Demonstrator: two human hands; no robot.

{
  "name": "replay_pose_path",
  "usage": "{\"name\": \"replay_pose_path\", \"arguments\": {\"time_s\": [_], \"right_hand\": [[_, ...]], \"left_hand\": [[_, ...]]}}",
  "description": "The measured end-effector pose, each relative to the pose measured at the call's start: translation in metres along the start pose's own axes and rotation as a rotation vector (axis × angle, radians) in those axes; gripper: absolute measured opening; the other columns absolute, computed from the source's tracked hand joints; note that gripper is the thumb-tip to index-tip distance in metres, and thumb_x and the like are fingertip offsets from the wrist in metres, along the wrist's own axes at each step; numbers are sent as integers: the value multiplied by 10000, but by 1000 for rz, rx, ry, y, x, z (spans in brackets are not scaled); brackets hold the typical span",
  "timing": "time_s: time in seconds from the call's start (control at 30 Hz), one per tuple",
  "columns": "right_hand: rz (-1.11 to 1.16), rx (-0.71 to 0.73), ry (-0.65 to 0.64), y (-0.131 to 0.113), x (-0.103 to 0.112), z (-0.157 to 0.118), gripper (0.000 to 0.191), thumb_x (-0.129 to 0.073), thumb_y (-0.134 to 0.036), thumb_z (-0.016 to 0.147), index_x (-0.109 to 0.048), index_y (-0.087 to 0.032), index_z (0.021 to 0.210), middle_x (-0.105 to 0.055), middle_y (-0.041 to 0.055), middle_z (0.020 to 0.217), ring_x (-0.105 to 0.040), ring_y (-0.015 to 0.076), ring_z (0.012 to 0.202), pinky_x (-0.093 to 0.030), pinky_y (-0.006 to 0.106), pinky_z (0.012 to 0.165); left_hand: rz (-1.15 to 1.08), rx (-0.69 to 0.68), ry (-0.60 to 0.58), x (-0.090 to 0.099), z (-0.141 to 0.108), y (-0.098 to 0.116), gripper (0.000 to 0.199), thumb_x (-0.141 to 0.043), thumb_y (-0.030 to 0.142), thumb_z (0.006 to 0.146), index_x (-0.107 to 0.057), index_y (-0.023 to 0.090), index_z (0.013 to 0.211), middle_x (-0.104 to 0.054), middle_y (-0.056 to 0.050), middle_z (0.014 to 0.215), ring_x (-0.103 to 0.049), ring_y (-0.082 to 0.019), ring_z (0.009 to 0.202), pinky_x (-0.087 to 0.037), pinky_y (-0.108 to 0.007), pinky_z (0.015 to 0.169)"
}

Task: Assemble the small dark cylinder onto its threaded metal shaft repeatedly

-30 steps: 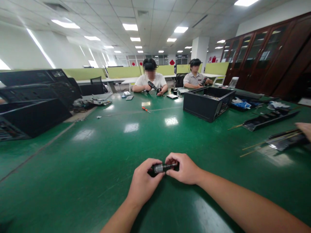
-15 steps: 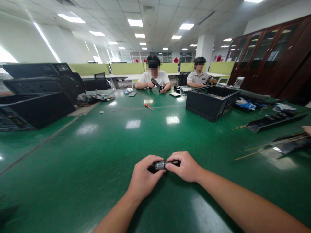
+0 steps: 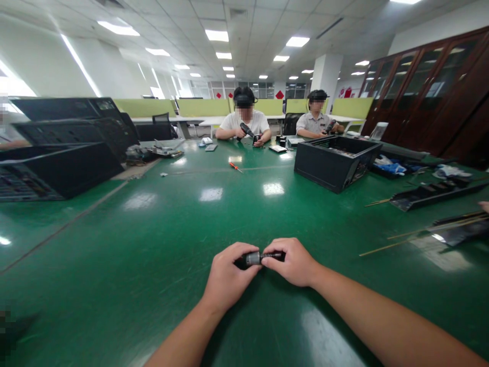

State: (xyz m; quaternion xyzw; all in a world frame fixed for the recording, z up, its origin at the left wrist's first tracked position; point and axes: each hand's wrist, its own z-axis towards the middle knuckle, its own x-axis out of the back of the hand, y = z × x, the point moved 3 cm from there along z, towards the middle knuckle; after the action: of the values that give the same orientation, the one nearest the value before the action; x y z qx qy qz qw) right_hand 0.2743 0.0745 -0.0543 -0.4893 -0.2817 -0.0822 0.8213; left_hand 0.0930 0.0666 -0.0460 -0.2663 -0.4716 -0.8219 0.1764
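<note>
Both ends are covered at lower centre: the silver-collared tool (image 3: 253,259) is gripped by the left hand (image 3: 228,278), its thin shaft (image 3: 272,255) pinched by the right hand (image 3: 293,263); if either grip is loosened, it could be dropped onto the desk (image 3: 168,239).

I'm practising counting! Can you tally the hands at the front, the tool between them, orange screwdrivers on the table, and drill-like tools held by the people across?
Left hand and right hand: 2
Dark-and-silver tool: 1
Orange screwdriver: 1
Drill-like tools: 2
Total: 6
</note>
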Motion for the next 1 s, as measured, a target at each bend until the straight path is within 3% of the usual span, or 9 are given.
{"name": "replay_pose_path", "arguments": {"time_s": [1.0], "right_hand": [[46,-24,52,3,0,-1,83,-689,-230,814,-748,-172,806,-679,16,725,-590,141,669,-408,250,634]], "left_hand": [[-22,-85,95,2,-1,-1,236,-721,137,753,-708,257,956,-706,6,959,-655,-152,900,-510,-275,838]]}}
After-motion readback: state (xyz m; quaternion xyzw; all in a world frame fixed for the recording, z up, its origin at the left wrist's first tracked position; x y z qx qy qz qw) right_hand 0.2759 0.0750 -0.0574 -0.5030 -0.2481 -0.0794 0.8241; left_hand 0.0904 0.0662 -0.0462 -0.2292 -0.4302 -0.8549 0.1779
